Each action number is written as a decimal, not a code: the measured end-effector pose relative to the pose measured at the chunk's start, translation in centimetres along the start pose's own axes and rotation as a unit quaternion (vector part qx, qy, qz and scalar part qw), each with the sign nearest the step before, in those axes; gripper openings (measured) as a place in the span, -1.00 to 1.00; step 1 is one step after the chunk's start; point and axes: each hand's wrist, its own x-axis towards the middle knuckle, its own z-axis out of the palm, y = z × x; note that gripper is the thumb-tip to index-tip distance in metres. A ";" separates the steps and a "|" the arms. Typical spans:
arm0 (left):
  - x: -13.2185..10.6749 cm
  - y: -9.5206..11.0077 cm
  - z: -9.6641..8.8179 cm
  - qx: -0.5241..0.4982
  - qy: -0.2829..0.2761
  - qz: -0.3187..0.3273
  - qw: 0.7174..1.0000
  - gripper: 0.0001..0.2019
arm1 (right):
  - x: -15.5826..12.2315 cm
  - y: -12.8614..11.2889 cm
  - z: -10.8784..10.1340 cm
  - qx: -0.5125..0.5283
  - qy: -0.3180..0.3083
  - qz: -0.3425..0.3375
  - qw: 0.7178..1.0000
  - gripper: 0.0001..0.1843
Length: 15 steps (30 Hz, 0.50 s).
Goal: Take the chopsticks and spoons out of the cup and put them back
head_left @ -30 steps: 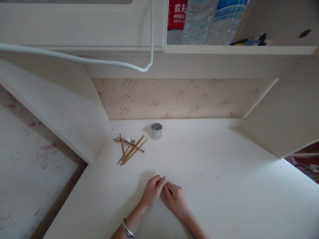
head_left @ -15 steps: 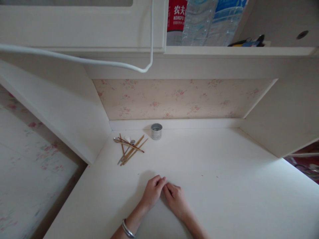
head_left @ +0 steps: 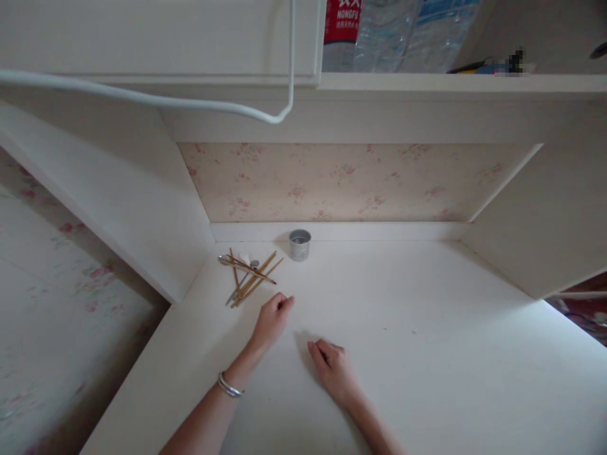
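My left hand (head_left: 272, 320), with a silver bangle (head_left: 230, 384) on its wrist, is closed just in front of the pile of utensils; I see nothing in it. Resting on the white tabletop (head_left: 427, 379), my right hand (head_left: 331, 368) is also closed, its fingers curled with nothing showing between them. The pile holds several wooden chopsticks (head_left: 260, 284) lying crossed over each other and metal spoons (head_left: 222, 260). A small white object (head_left: 244, 258) lies among them. To the right of the pile stands a grey perforated metal cup (head_left: 300, 246), upright, with its mouth up.
A white shelf (head_left: 427, 82) overhangs the back, with plastic bottles (head_left: 384, 35) and a red package (head_left: 342, 25) on it. A white cable (head_left: 190, 104) hangs in front at the upper left. White side panels (head_left: 128, 196) bound the desk.
My left hand has moved away from my right hand, forward and to the left, closer to the utensils. The right hand stays about where it was. The view has tilted slightly.
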 end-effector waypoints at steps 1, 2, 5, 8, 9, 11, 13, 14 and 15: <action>1.4 0.0 -1.2 0.045 0.020 0.016 0.999 -0.64 | 0.1 0.0 0.0 0.005 0.000 0.001 1.000 -0.47; 2.9 0.0 -2.3 0.099 0.039 0.031 0.994 -0.65 | 0.1 0.1 0.0 0.009 0.002 0.003 1.000 -0.47; 7.1 -0.4 -5.1 0.256 0.056 0.084 0.961 -0.68 | 0.3 0.1 0.0 0.019 0.011 0.010 1.000 -0.46; 10.2 -1.5 -6.6 0.296 0.041 0.095 0.950 -0.68 | 0.5 0.0 0.0 0.020 0.019 0.016 1.000 -0.46; 11.0 -1.9 -6.9 0.306 0.035 0.091 0.947 -0.67 | 0.6 0.0 0.0 0.018 0.020 0.016 0.999 -0.47; 12.2 -3.1 -7.1 0.324 0.021 0.074 0.943 -0.62 | 0.6 -0.1 0.0 0.015 0.022 0.015 1.000 -0.47; 13.1 -4.2 -7.1 0.338 0.004 0.053 0.940 -0.57 | 0.7 -0.1 0.0 0.014 0.024 0.013 1.000 -0.48; 13.4 -4.8 -7.1 0.345 -0.007 0.044 0.938 -0.55 | 0.7 -0.1 0.0 0.015 0.025 0.013 1.000 -0.48; 13.5 -5.2 -7.0 0.351 -0.018 0.037 0.936 -0.54 | 0.7 -0.1 0.0 0.016 0.025 0.014 0.999 -0.48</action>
